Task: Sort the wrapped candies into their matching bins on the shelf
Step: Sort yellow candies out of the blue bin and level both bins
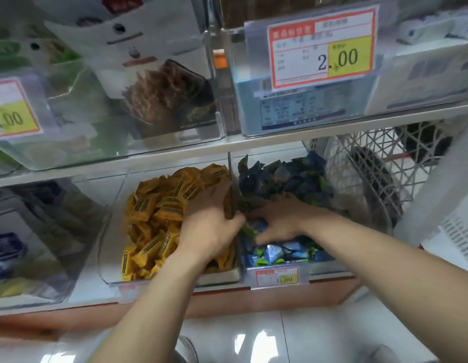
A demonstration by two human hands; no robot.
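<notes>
On the lower shelf (88, 289), the left hand (209, 221) lies flat on the yellow candies (151, 218) in the left bin (107, 258), fingers (214, 191) straight and close together, thumb at the divider (229, 179). The right hand (280, 221) presses the blue candies (287, 176) in the right bin (332, 269), palm down, fingers (256, 214) spread

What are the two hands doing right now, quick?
Left hand: open, fingers lying flat on the yellow candies.
Right hand: open, fingers spread on the blue candies, nothing visibly held.
</notes>
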